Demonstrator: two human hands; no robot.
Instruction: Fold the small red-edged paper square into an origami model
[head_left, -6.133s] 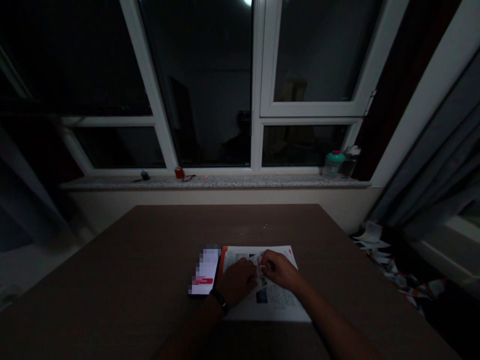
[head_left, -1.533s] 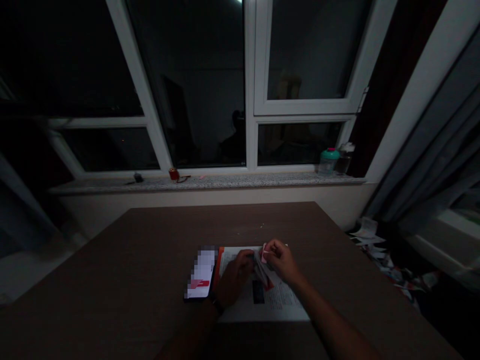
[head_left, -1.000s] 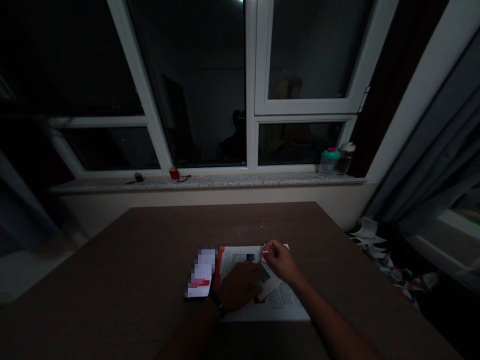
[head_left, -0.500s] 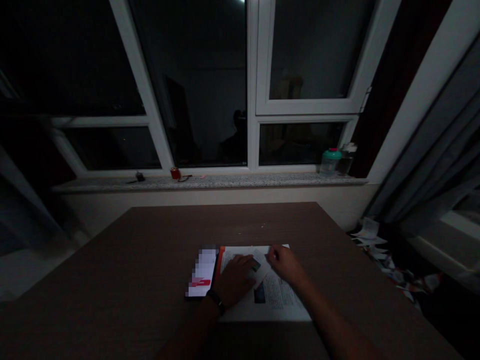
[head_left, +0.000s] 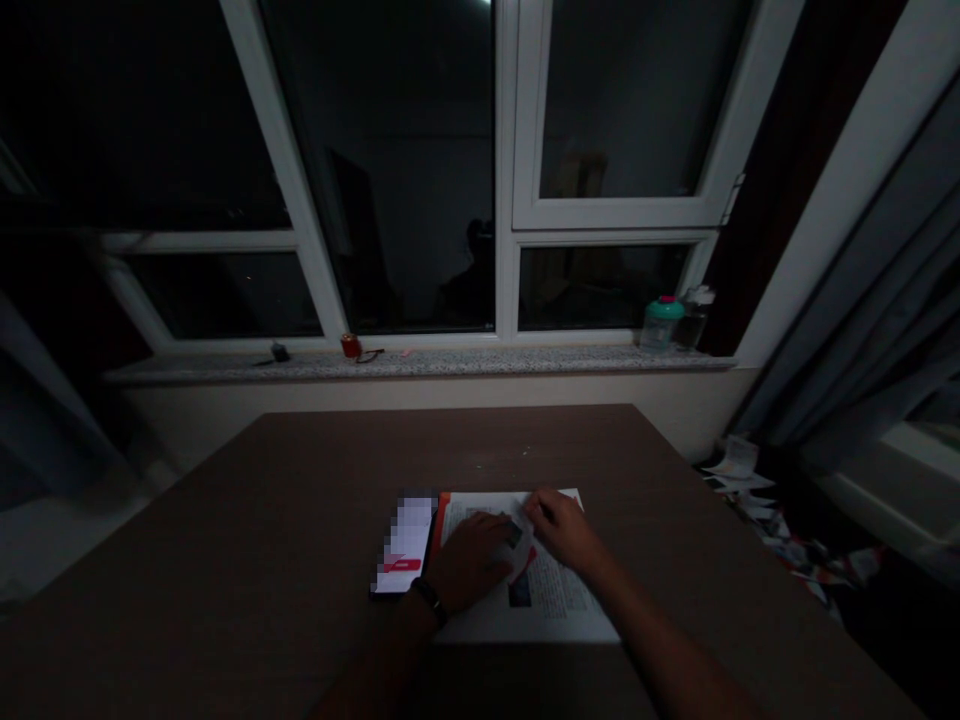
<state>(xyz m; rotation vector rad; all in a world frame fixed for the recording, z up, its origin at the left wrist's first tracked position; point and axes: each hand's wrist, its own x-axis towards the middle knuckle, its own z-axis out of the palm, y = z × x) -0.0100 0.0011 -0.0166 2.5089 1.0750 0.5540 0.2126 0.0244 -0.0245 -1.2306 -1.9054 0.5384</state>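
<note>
A printed sheet or booklet (head_left: 559, 622) with an orange left edge lies on the brown table. On top of it is a small piece of paper (head_left: 521, 545) with a dark picture and a pink-red patch. My left hand (head_left: 469, 562), a dark band at its wrist, lies with fingers apart over the left part of the small paper. The fingers of my right hand (head_left: 559, 520) are pinched on the small paper's upper right edge. Just left of my left hand lies a phone (head_left: 405, 545) with a lit screen, partly pixelated.
The table (head_left: 300, 500) reaches to a wall below a speckled windowsill (head_left: 450, 362). On the sill stand a green-lidded jar (head_left: 661, 325), a clear bottle (head_left: 696, 315), a red item (head_left: 350, 346) and a small dark item (head_left: 280, 352). Papers (head_left: 780, 535) lie right of the table.
My right hand has moved slightly left, and the small paper's right side is now bent up, with a pink-red patch showing. My left hand has hardly moved.
</note>
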